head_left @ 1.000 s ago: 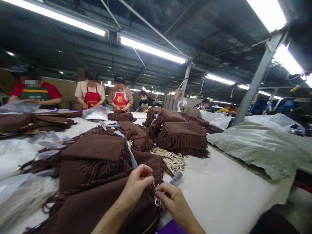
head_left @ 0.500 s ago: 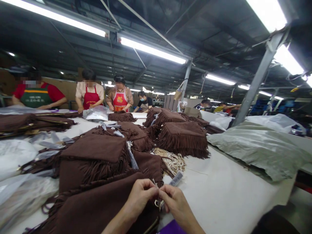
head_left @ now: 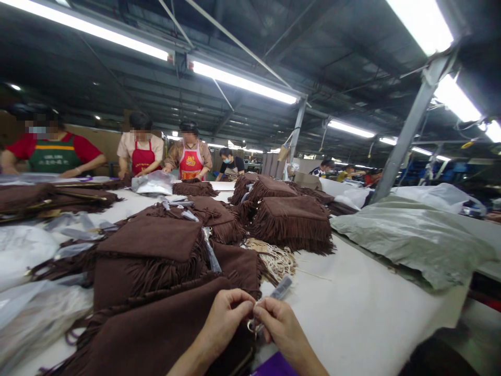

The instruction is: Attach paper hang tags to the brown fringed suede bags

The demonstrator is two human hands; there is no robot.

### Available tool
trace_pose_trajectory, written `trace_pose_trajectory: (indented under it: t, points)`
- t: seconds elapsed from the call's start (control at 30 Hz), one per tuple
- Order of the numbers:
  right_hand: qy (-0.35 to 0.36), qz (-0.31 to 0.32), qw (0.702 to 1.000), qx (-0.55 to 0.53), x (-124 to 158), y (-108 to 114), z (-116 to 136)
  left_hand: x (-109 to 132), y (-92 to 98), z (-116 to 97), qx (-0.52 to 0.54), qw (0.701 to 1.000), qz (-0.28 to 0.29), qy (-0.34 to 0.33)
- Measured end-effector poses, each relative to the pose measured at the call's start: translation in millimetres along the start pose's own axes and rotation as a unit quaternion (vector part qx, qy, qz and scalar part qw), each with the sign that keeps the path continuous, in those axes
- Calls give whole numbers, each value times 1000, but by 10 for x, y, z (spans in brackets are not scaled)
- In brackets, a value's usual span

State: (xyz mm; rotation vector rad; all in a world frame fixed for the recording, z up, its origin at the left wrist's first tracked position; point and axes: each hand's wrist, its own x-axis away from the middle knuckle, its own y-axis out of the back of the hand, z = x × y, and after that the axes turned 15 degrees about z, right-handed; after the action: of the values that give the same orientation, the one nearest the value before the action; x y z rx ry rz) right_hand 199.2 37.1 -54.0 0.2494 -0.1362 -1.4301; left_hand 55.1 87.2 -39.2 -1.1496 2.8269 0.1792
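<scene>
In front of me, my left hand (head_left: 226, 319) and my right hand (head_left: 281, 325) meet fingertip to fingertip, each closed in a pinch. Between them a bit of thin pale string (head_left: 256, 302) shows, mostly covered by the fingers. A gold-coloured metal clasp (head_left: 250, 326) hangs just below the fingertips. Past my right fingers a piece in clear plastic wrap (head_left: 282, 287) sticks out. Under my left forearm lies a brown fringed bag (head_left: 156, 329). Something purple (head_left: 274, 364) lies below my right wrist. A bundle of cream strings (head_left: 276, 259) rests beyond my hands.
Stacked brown fringed bags (head_left: 291, 215) stand farther back on the white table (head_left: 352, 303). Clear plastic bags (head_left: 43, 313) lie at left, a grey-green sheet (head_left: 415, 240) at right. Several co-workers in aprons (head_left: 190, 159) stand across the table. A slanted metal post (head_left: 407, 130) rises at right.
My view has shifted slightly, so the background sits a little farther left. Both hands keep their pinch at nearly the same spot. Across the table, co-workers' arms and heads have moved a little.
</scene>
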Motion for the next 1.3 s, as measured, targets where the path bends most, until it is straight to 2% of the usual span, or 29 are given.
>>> trace_pose_trajectory:
  t: [0.23, 0.3, 0.4, 0.53, 0.6, 0.73, 0.8, 0.9, 1.0, 1.1, 1.3]
  points:
    - [10, 26, 1000, -11, 5, -26, -7, 0, 26, 15, 106, 993, 6, 43]
    - [8, 28, 1000, -7, 7, -31, -32, -7, 31, 35, 76, 997, 8, 29]
    - [7, 19, 1000, 10, 9, -31, -61, -14, 19, 56, -32, 999, -5, -4]
    - [12, 6, 999, 36, 13, -22, -56, 1, -14, 41, -159, 986, -31, -28]
    - [10, 8, 999, 36, 14, -17, -49, 5, -16, 29, -150, 988, -24, -19]
    - [4, 17, 1000, 18, 11, -13, -38, -11, 21, 37, -33, 999, 24, -2]
    - [2, 24, 1000, 16, 12, -15, -30, -21, 39, 55, -12, 1000, 26, -1]
    - [-2, 30, 999, 27, 13, -16, -35, -24, 35, 82, -65, 998, -1, -10]
    - [4, 11, 998, 54, 7, -9, -84, -7, 10, 96, -146, 989, -18, -22]
    - [18, -10, 995, 99, 10, 3, -136, 23, 13, 88, -200, 980, 10, -7]
    - [21, 8, 984, 177, 85, 5, -72, 93, 101, -6, -219, 972, 85, 6]
